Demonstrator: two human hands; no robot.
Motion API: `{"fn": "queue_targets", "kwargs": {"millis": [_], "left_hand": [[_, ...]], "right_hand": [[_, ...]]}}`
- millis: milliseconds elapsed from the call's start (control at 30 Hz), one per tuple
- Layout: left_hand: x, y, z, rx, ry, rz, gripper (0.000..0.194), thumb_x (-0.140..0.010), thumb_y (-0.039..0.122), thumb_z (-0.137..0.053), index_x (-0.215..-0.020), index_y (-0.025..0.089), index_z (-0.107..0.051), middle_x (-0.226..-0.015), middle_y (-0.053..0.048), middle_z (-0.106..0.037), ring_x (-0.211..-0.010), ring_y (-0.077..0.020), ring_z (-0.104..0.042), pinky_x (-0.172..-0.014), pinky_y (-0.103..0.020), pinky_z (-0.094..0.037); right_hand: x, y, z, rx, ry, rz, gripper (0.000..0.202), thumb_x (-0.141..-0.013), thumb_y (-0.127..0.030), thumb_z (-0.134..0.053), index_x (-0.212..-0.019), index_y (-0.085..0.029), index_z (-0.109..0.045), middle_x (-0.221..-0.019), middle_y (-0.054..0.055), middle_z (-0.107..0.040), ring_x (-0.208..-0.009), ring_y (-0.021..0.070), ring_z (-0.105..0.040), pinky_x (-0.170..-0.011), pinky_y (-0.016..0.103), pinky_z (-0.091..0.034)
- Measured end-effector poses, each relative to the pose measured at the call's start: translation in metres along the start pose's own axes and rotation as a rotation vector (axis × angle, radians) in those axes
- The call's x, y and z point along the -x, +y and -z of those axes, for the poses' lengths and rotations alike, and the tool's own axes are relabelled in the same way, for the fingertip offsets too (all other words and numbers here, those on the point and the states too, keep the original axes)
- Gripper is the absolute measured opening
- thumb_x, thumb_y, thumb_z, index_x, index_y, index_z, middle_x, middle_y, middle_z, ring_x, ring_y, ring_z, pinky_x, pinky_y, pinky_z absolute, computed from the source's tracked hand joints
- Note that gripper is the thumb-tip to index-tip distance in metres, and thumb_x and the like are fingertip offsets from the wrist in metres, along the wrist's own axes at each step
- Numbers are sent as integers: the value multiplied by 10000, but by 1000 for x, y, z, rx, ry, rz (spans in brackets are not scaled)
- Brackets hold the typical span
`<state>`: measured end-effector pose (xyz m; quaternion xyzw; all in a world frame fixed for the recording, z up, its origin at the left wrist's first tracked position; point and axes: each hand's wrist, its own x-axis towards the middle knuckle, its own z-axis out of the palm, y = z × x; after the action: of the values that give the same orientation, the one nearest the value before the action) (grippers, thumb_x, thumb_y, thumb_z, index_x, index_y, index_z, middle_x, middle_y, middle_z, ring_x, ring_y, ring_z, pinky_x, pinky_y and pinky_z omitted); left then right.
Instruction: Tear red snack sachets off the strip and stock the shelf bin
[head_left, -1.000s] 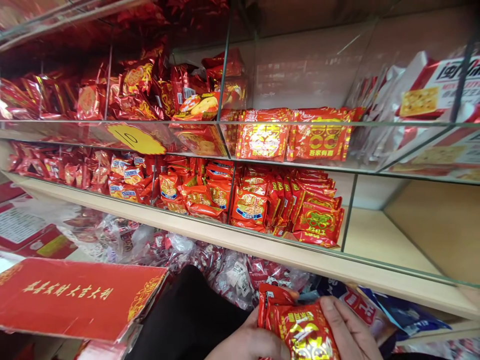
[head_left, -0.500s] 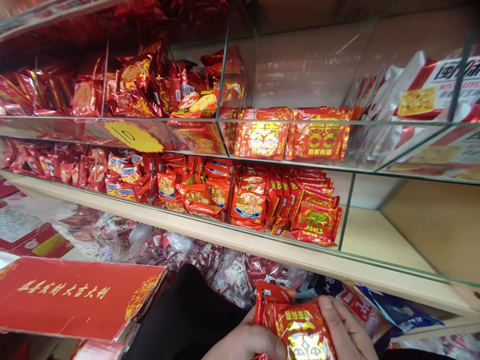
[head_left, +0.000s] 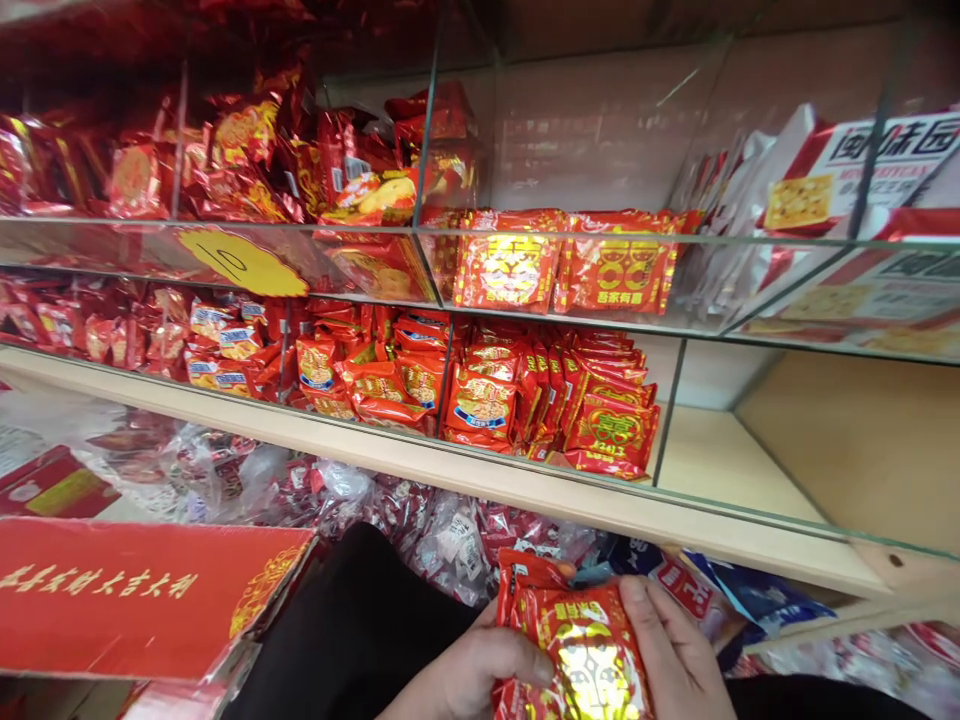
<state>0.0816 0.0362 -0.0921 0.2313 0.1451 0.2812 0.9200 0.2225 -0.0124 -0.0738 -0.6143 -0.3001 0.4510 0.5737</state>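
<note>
At the bottom of the view, a few red snack packets (head_left: 592,650) with gold print are held between my hands. My left hand (head_left: 480,665) is closed round their left side, thumb across the front. My right hand (head_left: 671,640) grips the right edge, fingers along the side. The front packet faces up with its shiny gold pattern showing; at least one more packet sits behind it. Similar red and gold packets (head_left: 511,262) stand upright in the glass compartment above. Lower parts of both hands are cut off by the frame.
A glass-fronted shelf (head_left: 600,500) holds several rows of red snack packets. A yellow price tag (head_left: 244,262) hangs on the glass. White cracker bags (head_left: 814,190) stand at right. At lower left is a red carton (head_left: 112,590); bagged goods (head_left: 360,500) lie under the shelf.
The view has shifted slightly, so the shelf appears further left. My hands have tilted the packets a little, and more of the front packet shows. Both hands keep their hold.
</note>
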Motion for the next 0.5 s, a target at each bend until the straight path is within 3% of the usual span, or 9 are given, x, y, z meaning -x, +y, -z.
{"fn": "queue_targets", "kwargs": {"millis": [100,333,500], "left_hand": [[-1,1,-2,-15,-96,59,743,-558,61,-581,-1283,121,-431,-913,-139,-726,-773,-309,-695,-584,-334,-521],[-3,2,-3,-45,-114,56,749,-557,74,-633,-1278,142,-442,-876,-111,-731,-735,-275,-700,-598,-310,-528],[0,2,-4,-78,-52,-43,451,-635,116,-640,-1082,70,-611,-810,-138,-731,-697,-250,-697,-607,-290,-512]], "right_hand": [[1,4,2,-67,-6,2,383,-759,-555,-552,-666,-186,-512,-527,-46,-455,-481,90,-400,-434,184,-317],[2,0,12,-175,-10,-17,367,-779,-553,-537,-754,-187,-548,-547,-45,-498,-490,82,-434,-455,172,-345],[1,4,7,-177,-196,12,477,-639,-502,-695,-976,-185,-583,-659,-4,-629,-454,80,-489,-410,172,-348]]}}
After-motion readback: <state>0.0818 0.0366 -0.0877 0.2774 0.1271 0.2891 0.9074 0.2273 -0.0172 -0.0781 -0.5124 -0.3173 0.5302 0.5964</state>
